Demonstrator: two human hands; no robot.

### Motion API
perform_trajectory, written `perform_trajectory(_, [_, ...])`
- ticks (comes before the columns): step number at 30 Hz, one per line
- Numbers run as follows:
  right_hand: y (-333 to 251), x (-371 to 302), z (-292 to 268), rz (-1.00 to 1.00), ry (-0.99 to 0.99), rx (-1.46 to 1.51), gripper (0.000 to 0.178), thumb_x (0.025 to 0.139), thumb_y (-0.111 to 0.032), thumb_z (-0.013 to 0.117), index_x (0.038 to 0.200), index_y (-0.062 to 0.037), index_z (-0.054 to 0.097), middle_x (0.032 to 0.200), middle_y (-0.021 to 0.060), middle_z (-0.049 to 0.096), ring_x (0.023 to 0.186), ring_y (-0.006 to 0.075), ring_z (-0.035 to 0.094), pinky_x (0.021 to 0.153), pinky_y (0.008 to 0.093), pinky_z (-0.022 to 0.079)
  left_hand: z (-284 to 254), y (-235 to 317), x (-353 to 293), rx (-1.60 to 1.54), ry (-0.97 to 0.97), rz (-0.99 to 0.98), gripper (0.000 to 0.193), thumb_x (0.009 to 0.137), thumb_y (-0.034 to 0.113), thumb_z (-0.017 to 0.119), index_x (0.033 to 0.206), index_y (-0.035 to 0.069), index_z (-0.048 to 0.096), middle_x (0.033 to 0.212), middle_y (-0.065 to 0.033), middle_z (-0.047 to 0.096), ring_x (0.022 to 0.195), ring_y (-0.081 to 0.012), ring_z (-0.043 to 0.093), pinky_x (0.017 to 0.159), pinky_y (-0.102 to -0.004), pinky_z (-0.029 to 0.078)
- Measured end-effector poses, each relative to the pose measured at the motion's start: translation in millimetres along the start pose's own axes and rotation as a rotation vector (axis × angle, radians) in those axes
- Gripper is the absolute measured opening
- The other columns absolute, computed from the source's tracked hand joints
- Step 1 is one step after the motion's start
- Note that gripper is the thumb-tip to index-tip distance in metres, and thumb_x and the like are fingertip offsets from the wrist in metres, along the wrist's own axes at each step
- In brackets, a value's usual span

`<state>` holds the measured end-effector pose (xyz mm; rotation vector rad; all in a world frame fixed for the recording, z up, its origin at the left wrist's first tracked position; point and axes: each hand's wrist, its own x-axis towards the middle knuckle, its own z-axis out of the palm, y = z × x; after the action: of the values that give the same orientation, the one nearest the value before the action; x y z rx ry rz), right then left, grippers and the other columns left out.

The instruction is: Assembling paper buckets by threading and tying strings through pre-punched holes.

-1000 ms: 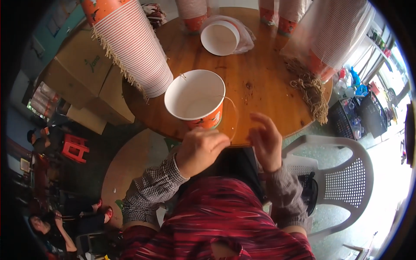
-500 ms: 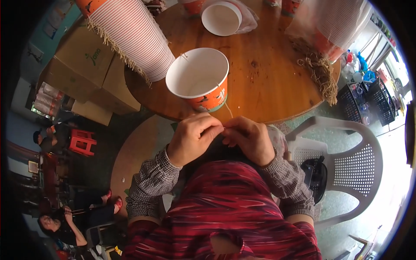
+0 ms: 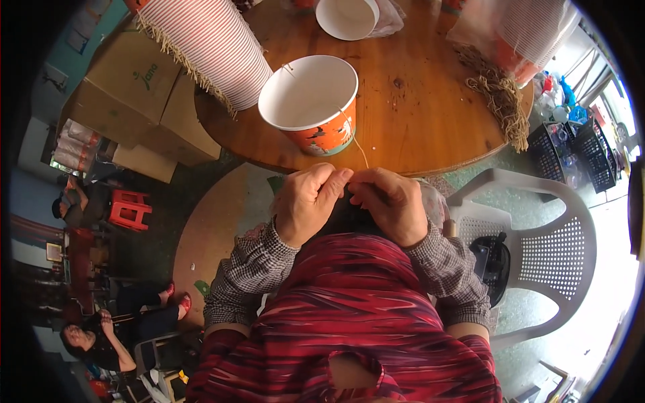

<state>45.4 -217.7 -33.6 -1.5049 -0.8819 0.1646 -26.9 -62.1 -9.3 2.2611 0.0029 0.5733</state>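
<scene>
An orange paper bucket [image 3: 321, 136] with a white inside stands upright near the front edge of the wooden table. A thin tan string [image 3: 357, 142] passes through its wall and hangs over the table edge to my fingers. Just in front of the table, my left hand [image 3: 311, 201] and my right hand [image 3: 392, 203] meet fingertip to fingertip. Both are closed in a pinch on the string's end, most of which the fingers hide. A short loop of string also shows at the bucket's far left rim.
A tall leaning stack of nested paper buckets [image 3: 208, 50] with string fringes stands left. Bagged buckets [image 3: 517, 33] and a bundle of strings [image 3: 508, 111] lie right. A white bowl-like container [image 3: 346, 18] is at the back. Cardboard boxes [image 3: 127, 101] and a plastic chair [image 3: 551, 248] flank the table.
The view has shifted slightly, so the table and bucket sit higher in the picture. My hands still pinch together, the left turned more upright with its thumb raised. More string shows.
</scene>
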Motion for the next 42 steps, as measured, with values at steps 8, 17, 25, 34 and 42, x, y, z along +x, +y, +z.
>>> perform_trajectory(8, [2, 2, -2, 0.087, 0.034, 0.108, 0.007, 0.086, -0.004, 0.063, 0.091, -0.0015, 0.061, 0.072, 0.0079, 0.062, 0.059, 0.0127, 0.062, 0.054, 0.0254, 0.049, 4, 1, 2, 0.079, 0.021, 0.144, 0.018, 0.092, 0.014, 0.057, 0.082, 0.0, 0.052, 0.073, -0.0142, 0.055, 0.066, -0.0326, 0.056, 0.057, -0.0375, 0.043])
perform_trajectory(17, [33, 57, -51, -0.034, 0.387, 0.18, 0.007, 0.089, -0.003, 0.056, 0.087, 0.002, 0.06, 0.073, 0.0051, 0.061, 0.062, 0.011, 0.058, 0.055, 0.0229, 0.047, -16, -13, 31, 0.322, 0.223, 0.327, 0.036, 0.072, 0.018, 0.077, 0.099, 0.003, 0.059, 0.095, -0.013, 0.061, 0.088, -0.0313, 0.059, 0.078, -0.0384, 0.047])
perform_trajectory(25, [52, 52, 20, 0.306, 0.137, 0.657, 0.013, 0.092, -0.013, 0.057, 0.096, -0.0008, 0.058, 0.108, 0.0108, 0.063, 0.084, 0.017, 0.066, 0.066, 0.0288, 0.055, -20, -41, 53, 0.472, 0.093, 0.271, 0.025, 0.077, 0.004, 0.065, 0.102, 0.004, 0.061, 0.093, -0.0102, 0.061, 0.085, -0.0302, 0.06, 0.076, -0.039, 0.047])
perform_trajectory(34, [41, 54, 30, 0.357, 0.133, 0.767, 0.02, 0.093, -0.019, 0.058, 0.099, -0.0007, 0.058, 0.096, 0.0074, 0.067, 0.089, 0.0142, 0.064, 0.068, 0.0268, 0.054, -15, -34, 56, 0.425, 0.078, 0.249, 0.023, 0.077, 0.002, 0.064, 0.1, 0.002, 0.06, 0.094, -0.0119, 0.06, 0.083, -0.0323, 0.061, 0.072, -0.039, 0.049])
perform_trajectory(42, [47, 58, 29, 0.365, 0.13, 0.748, 0.017, 0.092, -0.017, 0.059, 0.096, -0.0009, 0.058, 0.091, 0.0067, 0.066, 0.082, 0.0133, 0.064, 0.064, 0.026, 0.054, -13, -27, 57, 0.424, 0.062, 0.257, 0.024, 0.077, 0.001, 0.064, 0.101, 0.002, 0.06, 0.092, -0.0119, 0.059, 0.082, -0.0325, 0.06, 0.071, -0.0394, 0.048])
